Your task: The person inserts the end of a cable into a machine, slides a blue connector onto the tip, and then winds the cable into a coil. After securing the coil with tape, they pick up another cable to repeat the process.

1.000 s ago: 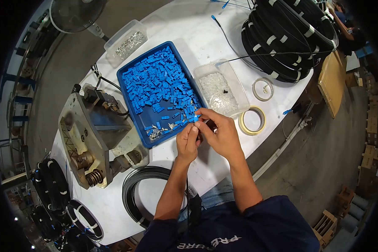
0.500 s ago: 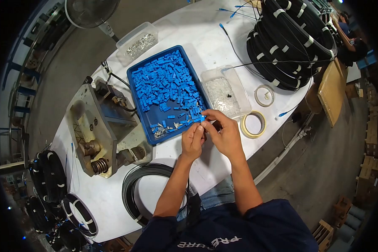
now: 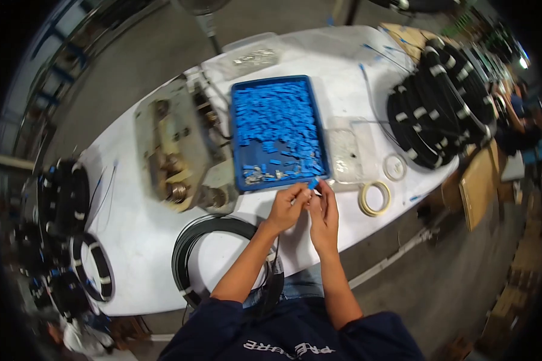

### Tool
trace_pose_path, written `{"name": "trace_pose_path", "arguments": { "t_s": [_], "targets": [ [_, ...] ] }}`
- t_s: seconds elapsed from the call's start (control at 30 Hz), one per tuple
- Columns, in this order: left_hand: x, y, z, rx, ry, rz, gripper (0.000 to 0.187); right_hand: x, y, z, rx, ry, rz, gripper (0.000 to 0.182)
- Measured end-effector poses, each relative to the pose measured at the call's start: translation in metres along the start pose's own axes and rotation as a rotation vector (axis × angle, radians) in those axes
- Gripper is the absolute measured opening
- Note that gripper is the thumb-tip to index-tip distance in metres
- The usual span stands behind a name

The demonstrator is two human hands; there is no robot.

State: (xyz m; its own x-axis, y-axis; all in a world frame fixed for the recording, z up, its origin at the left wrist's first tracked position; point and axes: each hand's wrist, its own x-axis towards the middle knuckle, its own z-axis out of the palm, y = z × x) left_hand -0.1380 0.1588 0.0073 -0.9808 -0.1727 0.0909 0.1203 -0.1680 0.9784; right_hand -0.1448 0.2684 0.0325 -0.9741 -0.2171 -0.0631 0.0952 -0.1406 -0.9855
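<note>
My left hand (image 3: 288, 208) and my right hand (image 3: 324, 218) meet at the lower right corner of a blue tray (image 3: 234, 150). Between their fingertips is a small blue connector (image 3: 312, 183), pinched from both sides. Many loose blue connector pieces (image 3: 274, 111) fill the upper part of the tray, and small metallic bits (image 3: 254, 174) lie in its lower left corner. A coil of black cable (image 3: 183, 256) rests beside my left forearm, and a thin cable hangs below my left hand. The view is somewhat blurred.
A metal press (image 3: 174, 144) stands left of the tray. To the right are a clear box (image 3: 345, 153), a tape roll (image 3: 374, 198) and a smaller ring (image 3: 394, 166). Large black cable coils (image 3: 430, 114) stand at the far right. Another person (image 3: 517, 114) is beyond them.
The camera view has turned, so the table and tray appear shifted and rotated. Both hands remain together around the blue connector, with the fingers of my right hand now more upright.
</note>
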Motion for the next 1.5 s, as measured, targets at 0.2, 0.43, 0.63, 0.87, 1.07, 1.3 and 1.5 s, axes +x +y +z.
{"name": "trace_pose_path", "arguments": {
  "t_s": [0.2, 0.43, 0.63, 0.87, 1.07, 1.3, 1.5],
  "targets": [
    [-0.055, 0.020, -0.066, -0.118, 0.072, 0.055, 0.026, -0.031, 0.026, 0.040, -0.147, -0.216, -0.162, 0.050],
    [-0.104, 0.015, -0.119, -0.059, 0.300, 0.065, 0.018, -0.039, 0.053, 0.073, -0.526, -0.481, -0.299, 0.035],
    [-0.109, 0.049, -0.137, 0.386, 0.272, -0.214, 0.020, -0.045, 0.043, 0.069, -0.595, -0.332, -0.253, 0.022],
    [-0.113, 0.047, -0.140, 0.448, 0.209, 0.003, 0.030, -0.049, 0.042, 0.032, -0.730, -0.335, -0.355, 0.027],
    [-0.117, 0.041, -0.133, 0.913, 0.179, 0.207, 0.040, -0.049, 0.040, 0.040, -0.596, -0.484, -0.393, 0.025],
    [-0.119, 0.044, -0.135, 0.473, 0.351, -0.051, 0.018, -0.054, 0.036, 0.047, -0.585, -0.566, -0.269, 0.030],
    [-0.128, 0.050, -0.148, 0.659, 0.222, 0.097, 0.026, -0.064, 0.035, 0.043, -0.725, -0.601, -0.287, 0.052]
  ]
}}
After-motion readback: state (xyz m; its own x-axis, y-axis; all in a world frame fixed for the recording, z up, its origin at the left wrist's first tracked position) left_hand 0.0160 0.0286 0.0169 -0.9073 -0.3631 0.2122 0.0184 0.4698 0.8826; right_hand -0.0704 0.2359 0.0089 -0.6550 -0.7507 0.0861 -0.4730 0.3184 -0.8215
